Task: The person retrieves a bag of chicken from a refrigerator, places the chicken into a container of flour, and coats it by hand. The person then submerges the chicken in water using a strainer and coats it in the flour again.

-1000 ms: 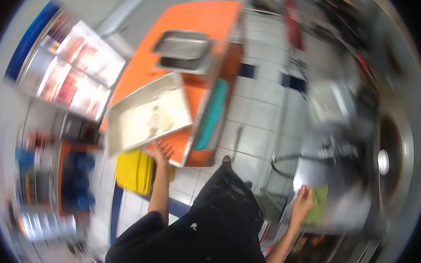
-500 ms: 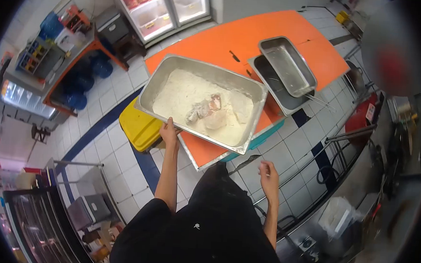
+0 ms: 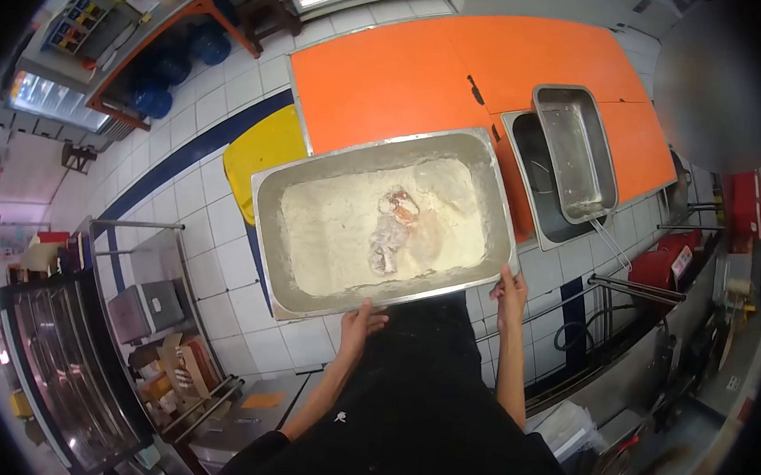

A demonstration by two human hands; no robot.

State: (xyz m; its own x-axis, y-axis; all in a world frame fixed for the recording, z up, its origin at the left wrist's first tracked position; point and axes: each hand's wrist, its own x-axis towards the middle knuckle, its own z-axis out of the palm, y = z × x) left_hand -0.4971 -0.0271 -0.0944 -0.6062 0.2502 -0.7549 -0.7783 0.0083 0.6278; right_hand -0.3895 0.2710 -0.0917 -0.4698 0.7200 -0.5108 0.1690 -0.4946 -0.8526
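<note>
A deep metal pan [image 3: 269, 231] holds pale flour [image 3: 325, 221], with a few flour-dusted pieces of raw meat [image 3: 389, 247], perhaps chicken, right of its middle. My left hand [image 3: 357, 330] grips the pan's near rim, thumb on top and the fingers partly hidden below. At the near right corner, my right hand [image 3: 509, 299] is closed on the rim. The pan sits at the near edge of the orange table [image 3: 381, 81], jutting out toward my body.
Right of the pan, a smaller metal pan [image 3: 577, 154] rests across a dark-bottomed tray [image 3: 532, 173], with a wire handle [image 3: 611, 243] sticking out. A yellow lid [image 3: 259, 156] lies left of the table. Metal racks [image 3: 135, 257] stand at left, steel equipment [image 3: 675, 412] at right.
My right hand has come up from beside my body and taken hold of the pan's right corner. The pan has turned straighter and nearer, and my left hand has slid along its near rim.
</note>
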